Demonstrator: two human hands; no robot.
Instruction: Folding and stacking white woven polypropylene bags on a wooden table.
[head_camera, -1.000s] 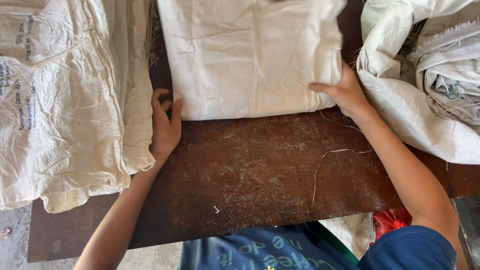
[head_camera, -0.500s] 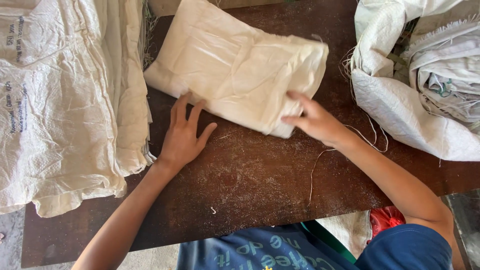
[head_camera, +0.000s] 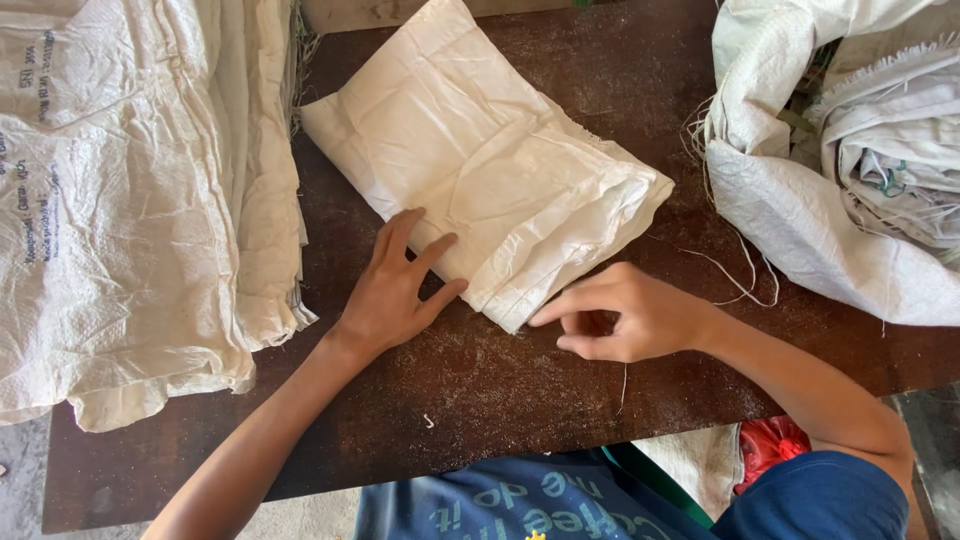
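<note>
— Where is the folded woven sack (head_camera: 480, 170) placed?
— It is laid askew on the dark bench (head_camera: 600, 400), between a flat sack pile (head_camera: 130, 210) and crumpled sacks (head_camera: 850, 170).
— How is each grip held?
— The left hand (head_camera: 395, 290) is spread flat on its near edge; the right hand (head_camera: 625, 322) is loosely curled beside the corner, nothing pinched.

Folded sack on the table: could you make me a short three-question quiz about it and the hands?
1. True or false: the left hand lies flat on the folded sack.
2. What does the right hand touch: A) the sack's corner, B) the red bag, C) the flat sack pile?
3. What surface is the sack on?

Key: 1 true; 2 A; 3 the dark brown table.
</note>
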